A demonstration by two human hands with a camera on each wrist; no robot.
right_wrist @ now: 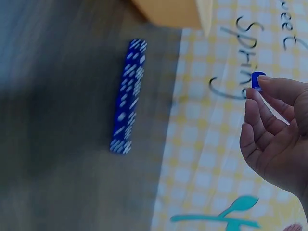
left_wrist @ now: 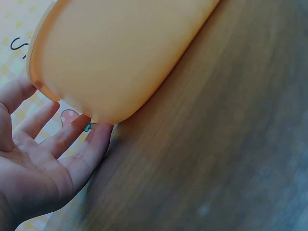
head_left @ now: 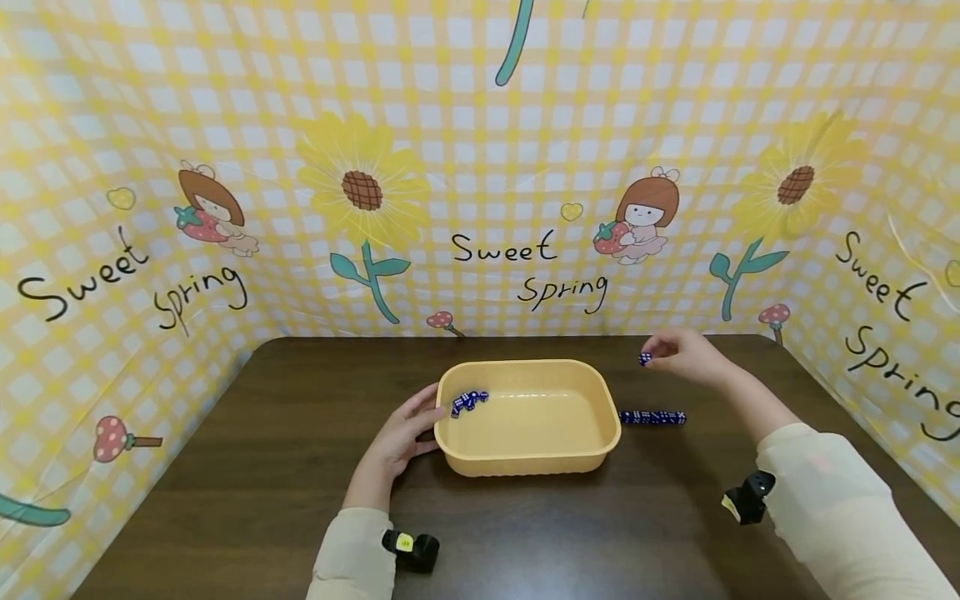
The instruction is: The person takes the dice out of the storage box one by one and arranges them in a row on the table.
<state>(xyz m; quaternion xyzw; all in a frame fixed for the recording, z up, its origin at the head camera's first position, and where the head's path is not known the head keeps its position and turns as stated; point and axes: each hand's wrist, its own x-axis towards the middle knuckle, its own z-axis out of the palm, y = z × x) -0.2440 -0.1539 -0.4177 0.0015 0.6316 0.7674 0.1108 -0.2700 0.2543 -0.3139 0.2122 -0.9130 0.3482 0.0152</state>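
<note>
A pale yellow plastic basin [head_left: 532, 458] stands on the table. My left hand [head_left: 401, 433] rests against its left end, fingers spread and fingertips touching the outer wall, as the left wrist view shows. Several blue dice [head_left: 468, 402] with white pips lie clustered inside, at the left. Beyond the basin's right back corner, my right hand [head_left: 686, 357] pinches a blue die [right_wrist: 258, 81] between thumb and finger, raised over the table. Below that hand, a straight row of blue dice [right_wrist: 128, 96] lies on the table, right of the basin.
The dark wood table [head_left: 525, 542] ends at the back against a yellow checked cloth [head_left: 480, 167] with printed flowers and lettering. That cloth also hangs along both sides. A black camera mount [head_left: 411, 550] is strapped at the left wrist, another mount [head_left: 748, 497] at the right.
</note>
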